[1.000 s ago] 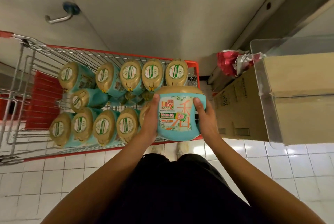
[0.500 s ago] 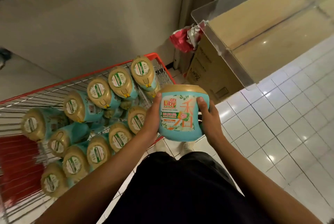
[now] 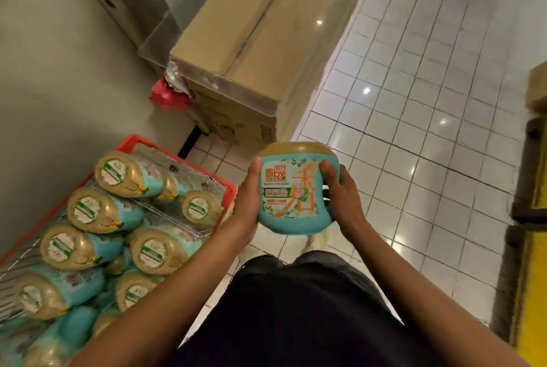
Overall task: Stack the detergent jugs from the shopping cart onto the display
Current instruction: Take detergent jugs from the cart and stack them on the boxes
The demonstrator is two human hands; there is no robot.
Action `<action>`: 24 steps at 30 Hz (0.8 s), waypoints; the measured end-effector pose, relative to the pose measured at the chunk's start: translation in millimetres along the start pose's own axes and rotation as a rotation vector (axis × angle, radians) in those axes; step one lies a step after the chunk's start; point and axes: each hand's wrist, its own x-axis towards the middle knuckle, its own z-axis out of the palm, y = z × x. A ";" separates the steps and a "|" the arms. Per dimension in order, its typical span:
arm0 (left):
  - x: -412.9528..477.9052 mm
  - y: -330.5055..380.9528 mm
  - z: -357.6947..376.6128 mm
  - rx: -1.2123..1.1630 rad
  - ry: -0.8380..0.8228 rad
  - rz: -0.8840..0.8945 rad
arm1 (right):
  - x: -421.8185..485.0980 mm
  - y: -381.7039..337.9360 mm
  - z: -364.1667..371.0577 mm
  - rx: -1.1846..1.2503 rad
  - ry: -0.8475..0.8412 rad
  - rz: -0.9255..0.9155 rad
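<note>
I hold one teal detergent jug (image 3: 291, 195) with a gold lid and a "Liby" label upright in front of my waist, over the tiled floor. My left hand (image 3: 247, 206) grips its left side and my right hand (image 3: 340, 198) grips its right side, fingers curled round the front. At the lower left the red wire shopping cart (image 3: 130, 141) holds several more teal jugs (image 3: 94, 209) lying on their sides, gold lids toward me. No display shelf is plain to see.
Stacked cardboard boxes (image 3: 236, 49) under a clear plastic cover stand ahead by the grey wall, with a red crumpled wrapper (image 3: 167, 94) beside them. A yellow and black floor fixture (image 3: 529, 218) runs along the right edge. White floor tiles (image 3: 414, 129) stretch to the right.
My view has swung to the right: the cart slid to the lower left and more tiled floor shows on the right. Both hands keep the same hold on the jug.
</note>
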 end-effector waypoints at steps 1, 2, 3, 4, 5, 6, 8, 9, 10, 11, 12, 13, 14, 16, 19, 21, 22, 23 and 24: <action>4.3 0.6 16.4 0.023 -0.019 -0.003 | 4.0 0.8 -16.6 0.008 0.012 0.004; 8.7 1.1 33.4 0.041 -0.035 -0.010 | 8.3 1.2 -33.5 0.020 0.025 0.008; 13.2 1.5 50.5 0.056 -0.049 -0.016 | 12.2 1.1 -50.4 0.033 0.039 0.011; 17.6 1.6 67.4 0.070 -0.062 -0.019 | 16.2 0.7 -66.7 0.046 0.053 0.013; 22.4 1.4 84.8 0.085 -0.072 -0.020 | 20.2 0.6 -83.1 0.057 0.068 0.016; 27.1 1.1 101.7 0.099 -0.079 -0.021 | 24.7 0.5 -99.2 0.063 0.083 0.020; 36.7 0.8 133.1 0.122 -0.094 -0.023 | 35.5 0.6 -129.5 0.062 0.100 0.022; 41.3 0.9 147.2 0.132 -0.101 -0.023 | 41.2 0.1 -143.4 0.066 0.103 0.019; 46.1 1.6 160.9 0.143 -0.108 -0.021 | 47.2 -0.9 -156.3 0.075 0.106 0.017; 50.8 3.2 174.0 0.151 -0.116 -0.017 | 53.2 -2.7 -168.6 0.084 0.107 0.015; 55.3 5.4 186.3 0.155 -0.119 -0.015 | 58.9 -4.8 -179.1 0.090 0.108 0.013; 59.7 8.2 197.6 0.153 -0.118 -0.014 | 64.2 -7.0 -188.6 0.096 0.108 0.012; 64.3 11.6 208.3 0.150 -0.116 -0.013 | 69.8 -9.3 -197.1 0.104 0.110 0.010; 74.7 18.4 227.2 0.152 -0.120 -0.013 | 81.6 -13.7 -211.5 0.127 0.124 0.009; 94.5 28.7 248.3 0.166 -0.123 -0.025 | 101.6 -20.7 -227.8 0.147 0.147 0.018; 110.1 36.1 261.1 0.176 -0.131 -0.036 | 117.2 -25.8 -237.1 0.147 0.164 0.026; 118.5 40.8 267.6 0.184 -0.135 -0.040 | 126.1 -28.5 -240.9 0.147 0.175 0.030; 127.9 46.2 274.1 0.194 -0.140 -0.045 | 135.7 -31.9 -244.9 0.149 0.185 0.032; 138.3 51.7 280.3 0.204 -0.144 -0.050 | 145.6 -35.9 -248.9 0.153 0.194 0.033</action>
